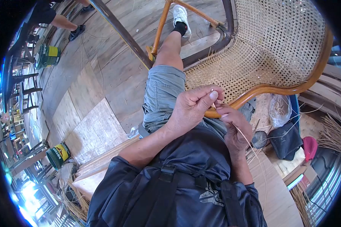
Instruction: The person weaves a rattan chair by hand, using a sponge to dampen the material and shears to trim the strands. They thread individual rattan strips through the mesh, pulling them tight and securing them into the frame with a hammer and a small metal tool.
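A curved wooden frame [263, 89] with a woven cane panel [282, 45] lies across my lap, several loose cane ends standing up along the panel's left edge. My left hand [195, 104] is closed at the frame's near edge, thumb and forefinger pinching a thin cane strand [251, 145]. Close beside it, my right hand [236, 126] is closed too, its fingers bent around the same strand at the frame's rim. From there the strand trails down to the right in a long curve. The fingertips partly hide where it meets the frame.
To the right are a clear plastic bag [280, 109], a dark cloth pouch [286, 140], a red cap-like item [309, 148] and a bundle of cane [333, 134]. Green buckets [58, 156] stand at left on the plank floor [83, 81]. Another person's leg [64, 22] shows at upper left.
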The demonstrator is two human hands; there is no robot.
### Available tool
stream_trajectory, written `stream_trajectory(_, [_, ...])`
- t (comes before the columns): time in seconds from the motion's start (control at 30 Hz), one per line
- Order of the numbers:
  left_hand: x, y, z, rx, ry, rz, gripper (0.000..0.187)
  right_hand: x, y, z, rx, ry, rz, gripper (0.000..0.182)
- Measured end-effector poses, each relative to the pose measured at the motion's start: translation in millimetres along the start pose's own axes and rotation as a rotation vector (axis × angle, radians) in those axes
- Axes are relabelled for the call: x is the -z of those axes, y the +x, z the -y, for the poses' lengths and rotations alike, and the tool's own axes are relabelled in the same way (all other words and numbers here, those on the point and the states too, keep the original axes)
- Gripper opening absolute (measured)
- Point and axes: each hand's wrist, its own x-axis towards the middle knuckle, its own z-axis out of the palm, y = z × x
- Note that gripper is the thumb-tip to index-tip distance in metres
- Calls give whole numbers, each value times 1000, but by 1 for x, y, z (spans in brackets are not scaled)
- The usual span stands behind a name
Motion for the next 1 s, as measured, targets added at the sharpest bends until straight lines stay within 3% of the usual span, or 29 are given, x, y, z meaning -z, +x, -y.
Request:
stream_trajectory(0.03, [1,1,2,11,21,0,26,0,-1,-1,-5,0,-33,8])
stream_trajectory(0.1, [-2,17,7,-384,715,-305,25,3,-1,-2,-52,-6,-110,8])
stream_trajectory(0.17, [-6,20,1,-641,1130,-304,26,6,1,-2,-144,-17,-202,10])
stream_trajectory(0.23, [-5,13,-19,-664,1204,-36,26,9,8,-3,-54,-100,-199,11])
stream_trajectory(0.33, [-6,7,-7,-383,1078,249,25,10,7,0,9,-124,-238,12])
stream_trajectory(0.43, [-16,3,-8,168,478,115,25,11,4,1,93,-179,-241,15])
stream_trajectory(0.53, [-18,1,0,57,115,86,27,8,3,1,157,-195,-165,21])
stream_trajectory(0.63, [-23,-4,-3,120,-212,74,29,3,0,0,159,-203,-142,28])
stream_trajectory(1.0, [-19,-4,-5,-20,111,66,21,1,-1,1,103,-190,-119,29])
